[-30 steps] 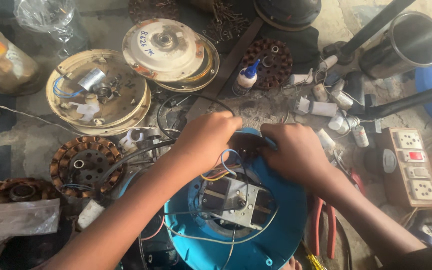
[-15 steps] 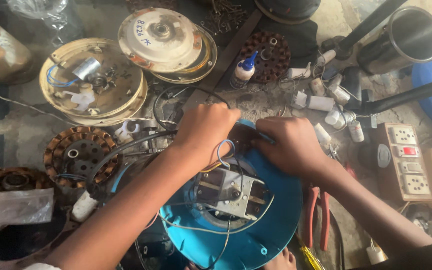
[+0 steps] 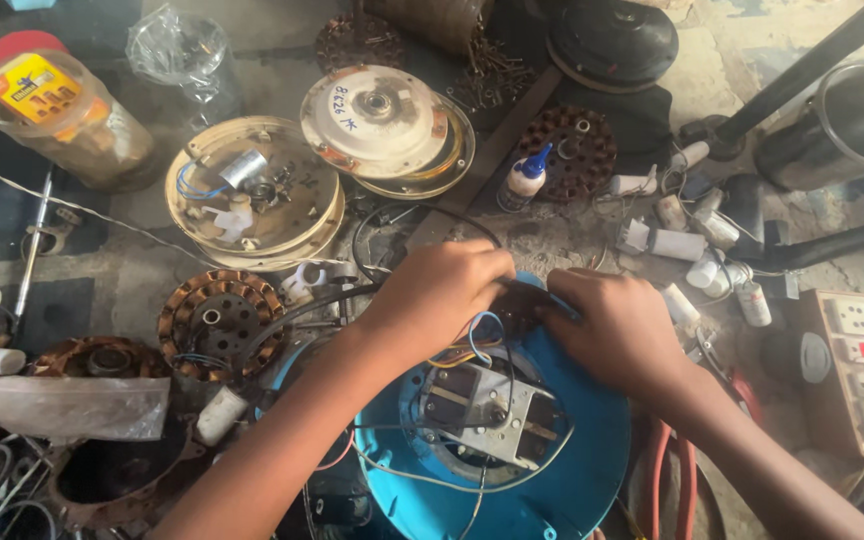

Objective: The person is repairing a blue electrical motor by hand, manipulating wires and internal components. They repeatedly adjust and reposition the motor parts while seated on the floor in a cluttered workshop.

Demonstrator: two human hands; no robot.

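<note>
A round blue fan housing (image 3: 572,470) lies in front of me with a metal motor block (image 3: 487,410) and loose wires in its middle. My left hand (image 3: 442,295) is closed over a bundle of coloured wires at the housing's far rim. My right hand (image 3: 617,325) grips the same dark part at that rim, close beside the left hand. What sits between the fingers is hidden by the hands.
Cream round fan covers (image 3: 252,190) (image 3: 382,125) lie behind, a copper-wound stator (image 3: 217,320) at left, a plastic jar (image 3: 62,110) at far left. A small glue bottle (image 3: 527,175), white capacitors (image 3: 677,240), a socket board (image 3: 862,370) and red-handled pliers (image 3: 667,470) are to the right.
The view has shifted a little; both hands stay on the far rim of the blue housing, with only slight finger movement on the wires.
</note>
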